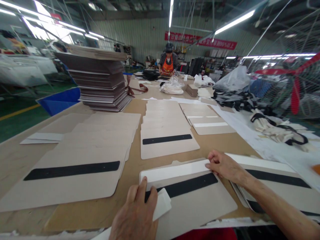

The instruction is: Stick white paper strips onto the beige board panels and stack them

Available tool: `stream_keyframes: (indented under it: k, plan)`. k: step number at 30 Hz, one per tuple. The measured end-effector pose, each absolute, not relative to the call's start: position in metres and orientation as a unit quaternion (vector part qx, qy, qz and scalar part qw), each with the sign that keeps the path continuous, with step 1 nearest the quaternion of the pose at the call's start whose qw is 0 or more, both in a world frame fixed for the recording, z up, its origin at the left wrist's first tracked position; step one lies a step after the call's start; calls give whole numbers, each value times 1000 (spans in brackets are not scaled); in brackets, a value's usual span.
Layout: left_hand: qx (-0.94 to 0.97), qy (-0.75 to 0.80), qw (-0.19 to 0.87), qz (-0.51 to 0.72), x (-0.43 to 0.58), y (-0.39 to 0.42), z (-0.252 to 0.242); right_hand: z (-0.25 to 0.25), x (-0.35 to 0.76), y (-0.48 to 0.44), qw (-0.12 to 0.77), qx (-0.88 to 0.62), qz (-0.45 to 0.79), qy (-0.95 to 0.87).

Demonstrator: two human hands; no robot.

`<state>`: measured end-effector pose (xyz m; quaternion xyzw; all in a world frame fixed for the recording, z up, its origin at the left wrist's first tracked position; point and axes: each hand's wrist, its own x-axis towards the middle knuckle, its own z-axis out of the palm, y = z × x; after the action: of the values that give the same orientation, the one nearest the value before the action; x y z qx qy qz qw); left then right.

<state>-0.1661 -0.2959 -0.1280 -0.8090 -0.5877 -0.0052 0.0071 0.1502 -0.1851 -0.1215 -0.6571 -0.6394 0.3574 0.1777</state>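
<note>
Touching white strip, long axis crosswise

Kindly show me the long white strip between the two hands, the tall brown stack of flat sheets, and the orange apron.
Long white strip (175, 171): head view, its middle.
Tall brown stack of flat sheets (93, 81): head view, front side.
Orange apron (167, 67): head view, its front.

Bare hands, bare right forearm (red clothing below)

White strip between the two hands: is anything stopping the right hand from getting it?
Nothing visible. The right hand already has its fingertips at the right end of the white strip.
</note>
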Motion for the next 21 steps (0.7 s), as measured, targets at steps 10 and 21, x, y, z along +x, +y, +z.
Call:
stream_keyframes:
  k: [10, 21]
  plan:
    - [-812, -583, 7, 5, -166, -294, -129, -119, 141, -172, 124, -681, 250, -677]
    - [-802, -597, 10, -4, -160, -295, -121, -106, 126, -175, 15, -662, 108, -741]
